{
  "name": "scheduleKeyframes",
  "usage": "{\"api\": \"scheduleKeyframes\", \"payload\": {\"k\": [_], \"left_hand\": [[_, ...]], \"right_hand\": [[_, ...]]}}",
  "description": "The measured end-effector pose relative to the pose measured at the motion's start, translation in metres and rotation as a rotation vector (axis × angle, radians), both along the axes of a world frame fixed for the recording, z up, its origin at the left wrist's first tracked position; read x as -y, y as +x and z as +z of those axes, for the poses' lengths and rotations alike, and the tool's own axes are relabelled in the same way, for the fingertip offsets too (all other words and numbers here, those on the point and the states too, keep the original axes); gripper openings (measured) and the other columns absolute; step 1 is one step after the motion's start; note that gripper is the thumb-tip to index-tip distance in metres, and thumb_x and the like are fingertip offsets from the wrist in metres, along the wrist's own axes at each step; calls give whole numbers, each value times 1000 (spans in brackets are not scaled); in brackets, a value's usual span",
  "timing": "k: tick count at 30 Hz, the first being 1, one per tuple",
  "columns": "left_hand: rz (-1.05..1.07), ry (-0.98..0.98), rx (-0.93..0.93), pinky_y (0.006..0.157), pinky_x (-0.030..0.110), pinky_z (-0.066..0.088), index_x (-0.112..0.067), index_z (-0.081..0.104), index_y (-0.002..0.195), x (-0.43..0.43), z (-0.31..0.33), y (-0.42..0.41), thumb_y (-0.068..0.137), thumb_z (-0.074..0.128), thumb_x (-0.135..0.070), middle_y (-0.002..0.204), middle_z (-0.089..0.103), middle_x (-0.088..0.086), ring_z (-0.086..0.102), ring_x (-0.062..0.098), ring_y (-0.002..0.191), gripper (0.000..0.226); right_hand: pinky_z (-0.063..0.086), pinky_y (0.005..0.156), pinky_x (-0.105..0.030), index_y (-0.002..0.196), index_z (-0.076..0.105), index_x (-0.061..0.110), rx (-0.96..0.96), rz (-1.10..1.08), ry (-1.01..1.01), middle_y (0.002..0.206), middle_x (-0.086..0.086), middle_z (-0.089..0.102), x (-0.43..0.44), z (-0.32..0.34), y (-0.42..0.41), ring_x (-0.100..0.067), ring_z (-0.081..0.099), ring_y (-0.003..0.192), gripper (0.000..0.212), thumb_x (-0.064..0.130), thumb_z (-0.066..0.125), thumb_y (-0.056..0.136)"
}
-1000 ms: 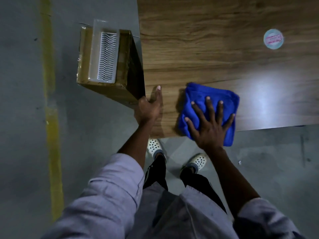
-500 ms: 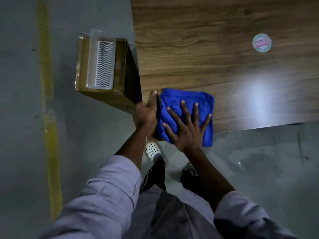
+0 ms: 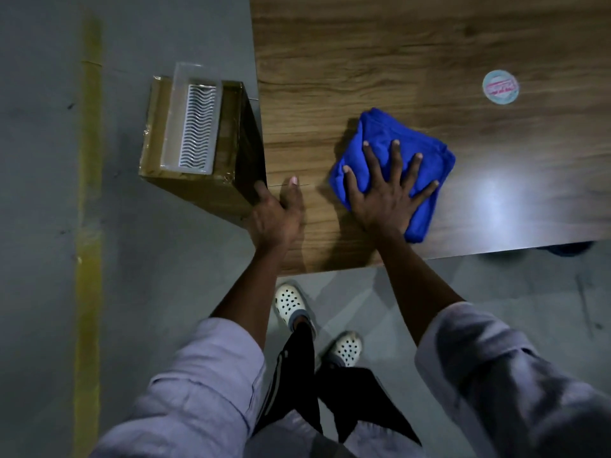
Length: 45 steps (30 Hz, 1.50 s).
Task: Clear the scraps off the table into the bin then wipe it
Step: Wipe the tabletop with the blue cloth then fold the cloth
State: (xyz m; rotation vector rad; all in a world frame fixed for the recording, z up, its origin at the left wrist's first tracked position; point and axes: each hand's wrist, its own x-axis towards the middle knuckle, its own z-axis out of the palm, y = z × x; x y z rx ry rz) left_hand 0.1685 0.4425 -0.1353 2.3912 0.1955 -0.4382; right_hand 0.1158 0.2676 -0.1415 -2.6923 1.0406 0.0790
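- The tabletop [image 3: 396, 44] is wood-grained; two of its edges show – the left one runs down to a corner at 7 o'clock from the cloth, and the near one runs off toward 3 o'clock.
- One blue cloth [image 3: 380, 127] lies bunched on the tabletop, near that corner but inside both edges.
- The right hand [image 3: 386, 193] lies flat on the cloth's near half, all five fingers straight and spread, pressing down without grasping.
- The left hand [image 3: 276, 214] rests at the left edge, 9 o'clock from the cloth and apart from it; its thumb lies straight on the wood and its fingers reach over the edge beside the box, relaxed, holding nothing.
- One cardboard box [image 3: 198, 200] stands open on the floor [image 3: 39, 226], tight against the left edge, with one white ribbed tray [image 3: 195, 127] inside.
- Bare wood stretches from the cloth toward 12 and 3 o'clock – one round sticker [image 3: 500, 86] sits at 2 o'clock, well apart.
- Two white clogs [image 3: 289, 302] stand on the floor below the near edge.
- One yellow line [image 3: 89, 193] runs along the floor, 9 o'clock from the box.
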Motion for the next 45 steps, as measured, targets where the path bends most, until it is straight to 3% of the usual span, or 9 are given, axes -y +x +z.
{"api": "scheduleKeyframes", "payload": {"k": [4,7,10,15,21,27,35,41,45], "left_hand": [[-86,-106,66,104,51,42,-38,-1,160,-5,-4,-5,99,34,-67,162,30,13,44,40,138,76],[-173,-110,78,106,55,40,-52,-2,157,-9,-8,-5,100,30,-67,164,28,12,43,42,139,67],[-198,-82,103,109,53,37,-51,5,158,-9,-10,-9,103,33,-60,162,30,15,39,40,142,63],[-259,-13,341,117,51,29,-36,20,161,-12,-26,-1,105,39,-53,171,-2,10,11,33,155,62],[-352,52,490,121,46,25,-18,32,159,-16,-47,7,103,36,-47,170,14,7,25,30,152,63],[-346,-20,489,119,30,18,-14,33,159,-16,-43,4,104,40,-45,169,15,10,22,25,154,64],[-326,-112,419,119,35,23,-18,29,160,-16,-40,7,102,40,-48,171,7,3,17,21,155,67],[-337,-165,384,118,23,19,-17,27,161,-16,-31,7,97,31,-52,171,6,0,15,14,155,72],[-310,-170,371,120,30,25,-21,29,160,-17,-31,5,101,37,-46,171,7,-4,16,13,154,65]], "right_hand": [[-1,116,-78,158,20,56,23,79,-15,174,9,7,-5,-2,-16,-35,-2,160,65,78,26,97],[1,118,-76,157,28,55,65,141,-61,173,9,14,-20,-5,-57,-33,3,161,65,78,30,97],[2,119,-73,155,32,55,67,200,-92,173,11,16,-23,-9,-91,-31,3,161,65,80,33,95],[4,116,-78,154,32,56,104,154,-114,172,9,18,-15,-14,-66,-35,7,160,64,80,36,95],[-3,113,-80,159,19,55,44,130,-39,175,6,4,-30,-13,-4,-39,-6,159,69,81,19,95],[5,119,-74,154,34,57,136,234,-132,171,12,23,-25,-18,-87,-32,9,160,64,82,34,95],[-1,114,-80,157,23,57,69,61,-60,174,7,10,-13,-10,-29,-38,-2,160,69,84,22,93],[2,116,-77,156,28,55,96,335,-102,173,7,18,-70,-13,-34,-39,5,160,60,72,27,99],[10,118,-73,153,37,57,124,385,-147,170,12,28,-55,-11,-101,-31,16,159,58,75,35,98]]}}
